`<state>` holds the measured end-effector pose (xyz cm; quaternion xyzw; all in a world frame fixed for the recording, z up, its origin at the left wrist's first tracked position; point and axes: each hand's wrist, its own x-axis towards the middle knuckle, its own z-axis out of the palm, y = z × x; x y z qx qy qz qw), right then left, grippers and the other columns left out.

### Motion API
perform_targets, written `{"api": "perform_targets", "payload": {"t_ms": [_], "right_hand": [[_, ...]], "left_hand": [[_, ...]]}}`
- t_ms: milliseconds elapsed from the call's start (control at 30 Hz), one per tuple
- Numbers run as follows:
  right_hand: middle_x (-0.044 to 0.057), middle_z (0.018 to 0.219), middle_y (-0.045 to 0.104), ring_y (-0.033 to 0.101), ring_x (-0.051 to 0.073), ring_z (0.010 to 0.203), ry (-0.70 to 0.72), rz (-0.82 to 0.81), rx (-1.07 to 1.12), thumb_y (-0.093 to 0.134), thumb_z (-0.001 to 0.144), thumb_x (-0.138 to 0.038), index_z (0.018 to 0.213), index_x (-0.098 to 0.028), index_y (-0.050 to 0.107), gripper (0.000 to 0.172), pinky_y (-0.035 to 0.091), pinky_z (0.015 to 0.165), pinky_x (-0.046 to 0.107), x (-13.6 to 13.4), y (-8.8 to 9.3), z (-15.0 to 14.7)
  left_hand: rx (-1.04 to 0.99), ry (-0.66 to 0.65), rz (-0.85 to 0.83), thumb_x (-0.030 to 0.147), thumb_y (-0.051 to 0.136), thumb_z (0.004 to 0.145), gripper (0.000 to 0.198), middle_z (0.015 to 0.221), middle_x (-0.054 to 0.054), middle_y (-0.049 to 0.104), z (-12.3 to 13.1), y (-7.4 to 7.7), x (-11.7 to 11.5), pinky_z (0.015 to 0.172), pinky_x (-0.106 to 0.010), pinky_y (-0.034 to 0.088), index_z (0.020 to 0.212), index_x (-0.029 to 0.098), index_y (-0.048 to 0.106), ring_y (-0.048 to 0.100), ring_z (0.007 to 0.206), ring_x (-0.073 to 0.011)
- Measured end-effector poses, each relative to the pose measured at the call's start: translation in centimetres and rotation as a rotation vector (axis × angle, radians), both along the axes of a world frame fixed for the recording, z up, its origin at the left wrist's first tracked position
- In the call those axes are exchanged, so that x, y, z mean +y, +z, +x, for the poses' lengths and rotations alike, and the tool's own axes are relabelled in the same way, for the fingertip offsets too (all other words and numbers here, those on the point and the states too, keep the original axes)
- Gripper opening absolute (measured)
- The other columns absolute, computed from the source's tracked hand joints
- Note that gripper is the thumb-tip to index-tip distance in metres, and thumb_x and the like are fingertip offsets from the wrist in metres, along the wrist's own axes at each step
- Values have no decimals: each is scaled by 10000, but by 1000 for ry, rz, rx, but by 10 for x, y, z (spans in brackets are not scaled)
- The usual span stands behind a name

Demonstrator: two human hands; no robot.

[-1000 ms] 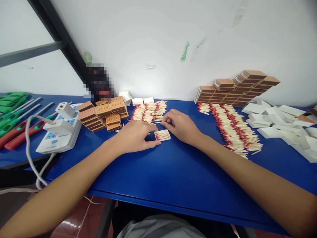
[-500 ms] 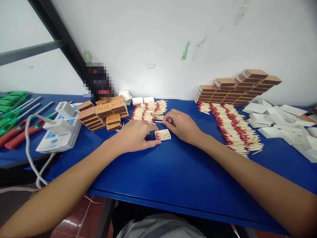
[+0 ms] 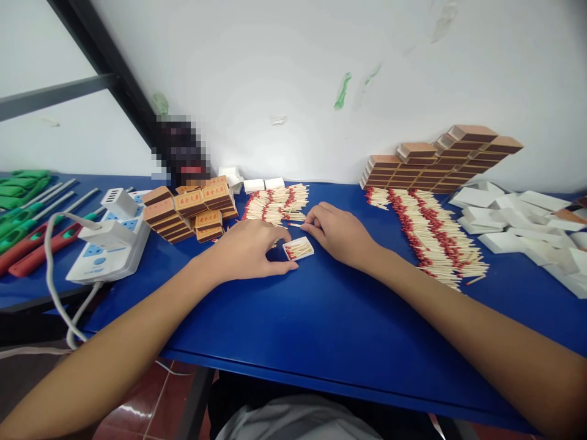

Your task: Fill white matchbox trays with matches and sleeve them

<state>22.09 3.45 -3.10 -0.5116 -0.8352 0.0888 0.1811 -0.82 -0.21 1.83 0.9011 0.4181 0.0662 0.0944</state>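
Observation:
A small white matchbox tray (image 3: 306,253) lies on the blue table with several red-headed matches inside. My left hand (image 3: 247,249) curves about its left end, thumb along the near side and forefinger at the far corner. Just behind the tray, my right hand (image 3: 337,232) pinches a single match (image 3: 296,225), its red head pointing left. Beyond both hands, a heap of loose matches (image 3: 275,203) spreads out. Stacked printed matchboxes (image 3: 189,205) stand left of that heap.
On the right are rows of matches (image 3: 435,238), a wall of stacked matchboxes (image 3: 426,174) and a pile of white trays (image 3: 518,223). A power strip (image 3: 110,244) with white cables sits left, beside green-and-red handled tools (image 3: 43,238). The white wall (image 3: 284,79) rises behind.
The tray has shifted slightly left and turned, its right end now angled away from me. My right hand keeps its pinch on the match, almost unmoved.

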Motion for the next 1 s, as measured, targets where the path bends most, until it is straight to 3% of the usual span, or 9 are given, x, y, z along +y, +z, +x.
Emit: {"api": "perform_targets", "payload": {"t_ms": [367, 567, 767, 1000], "right_hand": [[80, 1069, 656, 620, 219, 862, 20, -3, -8, 526, 1063, -268, 1007, -194, 593, 115, 406, 712, 325, -6, 8, 11], [68, 1049, 640, 588, 184, 764, 182, 33, 51, 527, 1064, -285, 995, -204, 571, 116, 418, 681, 312, -26, 22, 15], [73, 1038, 632, 587, 184, 757, 238, 51, -136, 513, 1056, -221, 997, -186, 579, 95, 395, 648, 310, -37, 20, 9], [59, 1029, 621, 572, 162, 738, 297, 57, -15, 486, 1062, -268, 1007, -207, 617, 155, 399, 666, 302, -35, 17, 14]], "left_hand": [[-8, 18, -1, 568, 701, 896, 386, 706, -8, 654, -1, -2, 2, 596, -278, 308, 1002, 199, 740, 566, 624, -157], [-13, 20, 4, 525, 703, 905, 354, 706, -4, 658, -2, -4, 4, 603, -280, 306, 1055, 208, 748, 564, 621, -158], [-13, 23, 3, 524, 693, 909, 349, 691, -1, 649, -2, -4, 4, 593, -284, 306, 1035, 202, 742, 562, 616, -156], [-3, 24, -4, 518, 683, 917, 346, 716, -6, 665, -1, -1, 2, 590, -288, 301, 1057, 207, 739, 569, 624, -159]]}}
